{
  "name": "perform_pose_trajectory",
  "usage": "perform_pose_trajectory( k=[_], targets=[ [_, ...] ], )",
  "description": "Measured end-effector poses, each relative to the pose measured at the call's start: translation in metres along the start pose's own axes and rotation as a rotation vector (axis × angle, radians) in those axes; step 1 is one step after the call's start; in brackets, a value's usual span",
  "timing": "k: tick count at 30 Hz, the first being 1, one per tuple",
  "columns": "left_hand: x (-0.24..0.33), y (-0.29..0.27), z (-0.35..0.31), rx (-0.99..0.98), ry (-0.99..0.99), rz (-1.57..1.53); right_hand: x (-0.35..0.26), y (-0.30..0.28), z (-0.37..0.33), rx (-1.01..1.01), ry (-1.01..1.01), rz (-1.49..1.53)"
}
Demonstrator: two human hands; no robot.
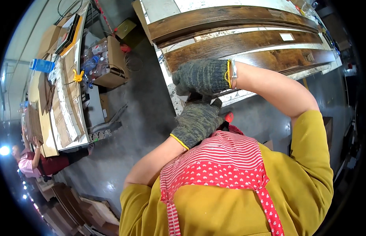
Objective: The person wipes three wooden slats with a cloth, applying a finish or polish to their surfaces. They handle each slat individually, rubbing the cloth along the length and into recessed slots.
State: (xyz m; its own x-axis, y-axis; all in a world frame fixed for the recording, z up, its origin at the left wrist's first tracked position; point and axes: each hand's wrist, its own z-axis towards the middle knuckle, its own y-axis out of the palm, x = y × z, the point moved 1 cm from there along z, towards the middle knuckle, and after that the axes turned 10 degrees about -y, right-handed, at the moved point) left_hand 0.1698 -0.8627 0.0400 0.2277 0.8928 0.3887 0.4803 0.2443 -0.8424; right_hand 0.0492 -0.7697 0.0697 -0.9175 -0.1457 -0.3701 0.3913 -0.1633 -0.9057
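Both my hands wear dark grey-green knit gloves with yellow cuffs and meet at the table's near left corner. My right hand [202, 76] lies across the left end of the nearest dark-brown wooden board [301, 58], its fingers curled down over it. Just below, my left hand [198, 121] is closed, thumb toward the right hand. A bit of dark brown surface shows between the gloves; what the left fingers grip is hidden. Beside the left hand, against my apron [214, 157], is a black object with a red end [229, 117].
Two more brown boards [230, 19] [246, 42] lie lengthwise on the white table [171, 84]; one bears a white label [287, 37]. At left, another workbench [68, 98] holds cardboard and a yellow clamp [77, 76]. A box of bottles [114, 63] stands beside it. Another person [33, 161] works there.
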Motion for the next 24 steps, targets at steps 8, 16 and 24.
perform_pose_trajectory(
  k=[8, 16, 24],
  targets=[
    [-0.002, -0.004, 0.0, -0.068, 0.017, -0.097, 0.064, -0.001, 0.006, -0.018, 0.172, -0.317],
    [-0.01, -0.026, -0.006, 0.076, 0.015, -0.056, 0.031, -0.01, -0.023, 0.431, 0.616, -0.136],
    [-0.016, -0.025, 0.006, 0.034, 0.019, 0.119, 0.0, 0.022, -0.025, 0.266, 0.814, -0.156]
  ],
)
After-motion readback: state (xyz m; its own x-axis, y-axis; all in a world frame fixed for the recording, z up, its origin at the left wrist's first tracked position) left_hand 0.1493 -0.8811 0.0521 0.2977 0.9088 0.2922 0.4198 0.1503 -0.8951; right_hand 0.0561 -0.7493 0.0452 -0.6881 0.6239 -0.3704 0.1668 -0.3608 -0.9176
